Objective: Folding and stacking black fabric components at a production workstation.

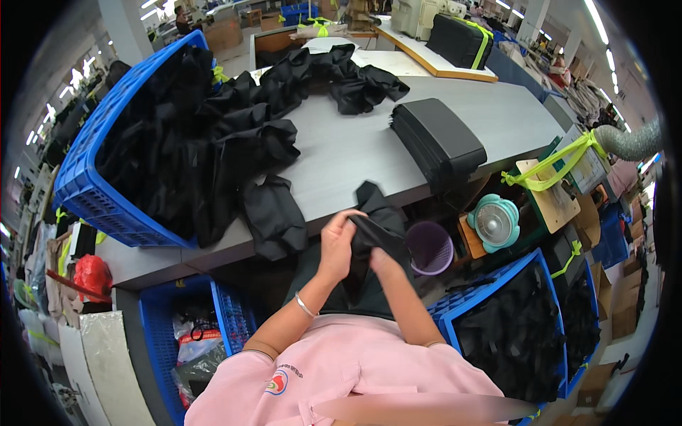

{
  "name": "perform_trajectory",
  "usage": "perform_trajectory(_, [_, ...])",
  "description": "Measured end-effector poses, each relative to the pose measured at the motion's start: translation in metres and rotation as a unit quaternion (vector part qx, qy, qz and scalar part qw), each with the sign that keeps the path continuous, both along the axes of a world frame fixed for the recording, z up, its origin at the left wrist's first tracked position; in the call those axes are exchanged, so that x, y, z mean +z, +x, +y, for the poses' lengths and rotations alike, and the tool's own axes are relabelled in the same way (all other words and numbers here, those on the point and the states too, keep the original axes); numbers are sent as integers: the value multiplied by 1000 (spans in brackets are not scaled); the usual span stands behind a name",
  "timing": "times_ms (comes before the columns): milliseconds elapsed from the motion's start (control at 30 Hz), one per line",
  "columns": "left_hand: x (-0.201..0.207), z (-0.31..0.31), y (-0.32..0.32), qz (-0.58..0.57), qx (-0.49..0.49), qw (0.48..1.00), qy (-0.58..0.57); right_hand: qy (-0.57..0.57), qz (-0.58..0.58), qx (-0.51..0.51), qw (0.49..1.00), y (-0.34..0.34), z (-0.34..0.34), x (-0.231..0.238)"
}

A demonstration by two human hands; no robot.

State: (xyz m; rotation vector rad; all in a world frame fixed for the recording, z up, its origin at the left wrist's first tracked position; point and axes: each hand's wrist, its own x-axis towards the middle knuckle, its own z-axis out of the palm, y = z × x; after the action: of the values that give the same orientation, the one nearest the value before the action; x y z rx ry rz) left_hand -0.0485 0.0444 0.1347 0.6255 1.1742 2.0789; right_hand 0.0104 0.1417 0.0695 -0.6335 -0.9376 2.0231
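Over my lap, at the table's near edge, I have a black fabric piece (382, 213). My left hand (337, 245) is closed on its left edge, thumb and fingers pinched together. At its lower right side is my right hand (384, 263), its fingers hidden by the cloth. One folded black piece (275, 216) hangs over the table edge left of my hands. Farther left, a heap of black fabric pieces (206, 142) spills from a tipped blue crate (128, 209) onto the grey table (334, 153). A neat stack of black pieces (440, 138) lies to the right.
Under the table at right are a purple basket (430, 248) and a teal fan (494, 224). Blue crates with black pieces (508, 326) stand by my right side. A blue crate with plastic bags (195, 334) is at lower left. A flexible duct (629, 142) juts in at right.
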Motion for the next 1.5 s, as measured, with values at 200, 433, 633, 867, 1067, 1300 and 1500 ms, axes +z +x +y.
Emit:
perform_trajectory(200, [10,46,-37,23,49,998,13,201,-59,42,977,-2,-16,33])
perform_trajectory(433, [-5,108,-27,52,-41,998,-19,176,-219,18,960,41,-12,55])
perform_trajectory(633, [-28,162,-15,302,75,932,-185,261,-256,7,931,74,3,69])
perform_trajectory(867, [-66,198,-93,107,133,976,-137,385,-211,10,898,115,-8,33])
perform_trajectory(1067, [-20,177,-126,42,166,984,-48,244,-262,66,931,180,-9,-24])
perform_trajectory(1300, [10,163,29,262,5,940,-217,336,-231,-153,900,140,82,26])
perform_trajectory(1500, [16,141,81,310,-149,930,-129,310,-323,-182,876,147,118,6])
